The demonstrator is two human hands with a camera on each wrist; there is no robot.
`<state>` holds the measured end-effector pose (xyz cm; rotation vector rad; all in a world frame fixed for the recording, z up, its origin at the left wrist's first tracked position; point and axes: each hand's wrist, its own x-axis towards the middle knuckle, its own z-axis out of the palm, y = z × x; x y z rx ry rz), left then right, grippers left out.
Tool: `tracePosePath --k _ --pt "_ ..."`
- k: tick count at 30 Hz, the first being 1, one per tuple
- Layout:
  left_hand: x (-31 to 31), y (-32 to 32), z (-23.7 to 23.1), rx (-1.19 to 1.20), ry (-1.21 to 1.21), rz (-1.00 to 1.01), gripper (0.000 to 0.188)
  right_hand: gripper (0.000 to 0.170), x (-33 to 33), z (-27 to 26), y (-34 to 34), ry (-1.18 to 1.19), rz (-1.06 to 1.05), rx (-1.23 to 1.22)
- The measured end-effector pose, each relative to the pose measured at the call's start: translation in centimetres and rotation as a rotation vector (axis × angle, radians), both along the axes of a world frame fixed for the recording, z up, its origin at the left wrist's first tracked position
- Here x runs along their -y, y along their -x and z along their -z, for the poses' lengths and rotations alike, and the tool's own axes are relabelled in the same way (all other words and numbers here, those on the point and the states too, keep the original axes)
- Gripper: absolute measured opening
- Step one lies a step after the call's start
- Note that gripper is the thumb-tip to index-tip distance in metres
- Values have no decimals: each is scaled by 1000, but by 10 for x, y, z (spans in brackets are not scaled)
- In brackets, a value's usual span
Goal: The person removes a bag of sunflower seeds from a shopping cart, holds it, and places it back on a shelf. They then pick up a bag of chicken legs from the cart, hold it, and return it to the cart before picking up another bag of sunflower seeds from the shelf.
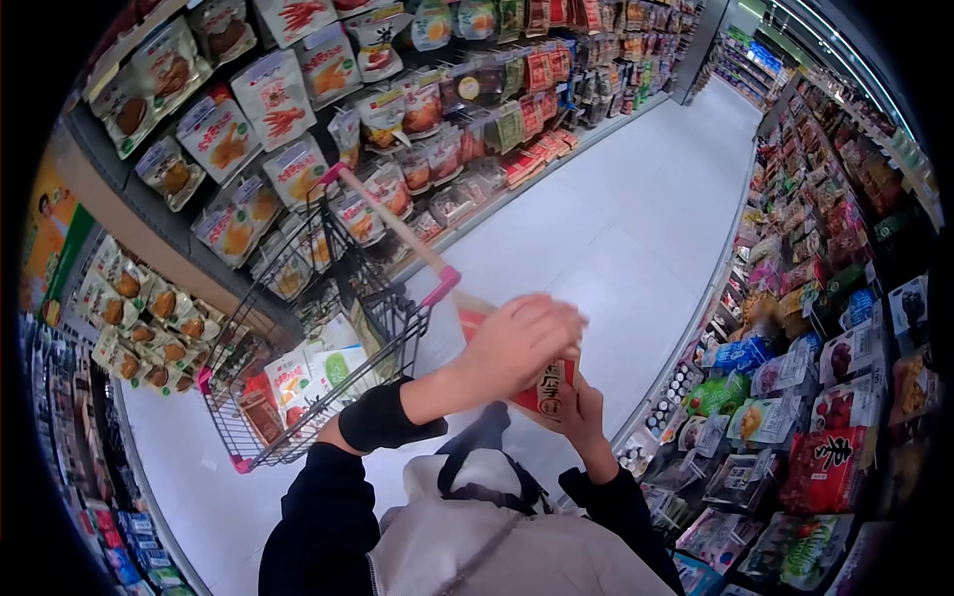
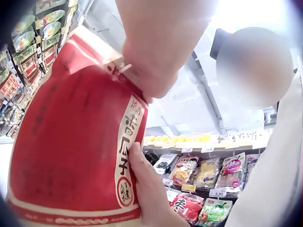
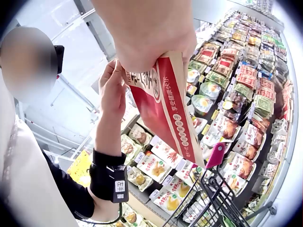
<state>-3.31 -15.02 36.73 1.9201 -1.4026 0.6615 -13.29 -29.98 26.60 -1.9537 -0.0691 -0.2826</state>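
A red and tan paper bag of sunflower seeds (image 2: pixel 71 142), with Chinese lettering on a pale strip, is held up in front of the chest. My right hand (image 1: pixel 586 415) grips its side edge, the thumb lying along the printed strip in the left wrist view. At the top of the bag, my left hand (image 1: pixel 527 338) reaches across with its fingers curled at the upper corner, also seen as the left hand (image 3: pixel 113 90) in the right wrist view. The left hand is slightly blurred in the head view, and part of the bag is hidden behind it.
A wire shopping cart (image 1: pixel 253 333) with a pink-ended handle (image 1: pixel 402 233) stands at the left, several packets (image 1: pixel 298 382) inside. Shelves of snack packs (image 1: pixel 278 99) line the far left; another display (image 1: pixel 795 397) runs along the right. Pale floor (image 1: pixel 596 228) lies between them.
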Motion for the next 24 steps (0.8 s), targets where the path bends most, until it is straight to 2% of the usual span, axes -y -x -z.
tracePosePath --k 2,5,8,9,11,15,19,24 --pt "18 -19 -1 -84 -24 -105 32 28 23 13 -13 -43 102 -134" --pt "33 -58 1 -244 138 -163 39 31 57 28 -52 -602 232 -33" --pt "53 -93 22 -500 159 -201 41 35 96 1 -92 -864 207 -100" --pt "62 -104 30 -706 202 -87 41 35 108 -5 -105 -949 190 -113" --pt "78 -122 48 -1117 275 141 42 37 129 -9 -129 -971 157 -125" --pt "118 -148 60 -1400 350 355 44 39 155 -13 -168 -1022 153 -164" --pt "144 -172 70 -1358 271 190 43 40 171 -4 -195 -1080 132 -174" --pt "167 -204 74 -1443 377 99 35 40 196 3 -228 -1069 57 -242"
